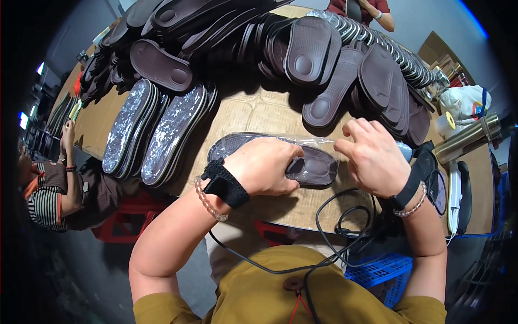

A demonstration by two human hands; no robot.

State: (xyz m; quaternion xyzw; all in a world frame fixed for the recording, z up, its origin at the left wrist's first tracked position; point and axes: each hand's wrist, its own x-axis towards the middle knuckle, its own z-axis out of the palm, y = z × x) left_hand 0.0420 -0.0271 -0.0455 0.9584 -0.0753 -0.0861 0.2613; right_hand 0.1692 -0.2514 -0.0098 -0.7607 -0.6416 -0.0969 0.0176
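A dark brown shoe footbed (326,166) lies lengthwise on the table in front of me, its heel end to the right. Clear plastic film (308,140) covers it and stretches off toward the right. My left hand (264,164) grips the footbed around its middle, thumb at the near edge and fingers over the top. Just beyond the heel, my right hand (377,159) is closed with curled fingers, pinching the pulled-out film. Both wrists wear black straps and clear bead bracelets.
Piles of unwrapped brown footbeds (307,51) line the far side. Film-wrapped stacks (172,135) stand at the left. A black cable (318,216) loops over the near edge. At the right are a steel flask (469,139) and tape roll (445,124). A co-worker (59,183) sits left.
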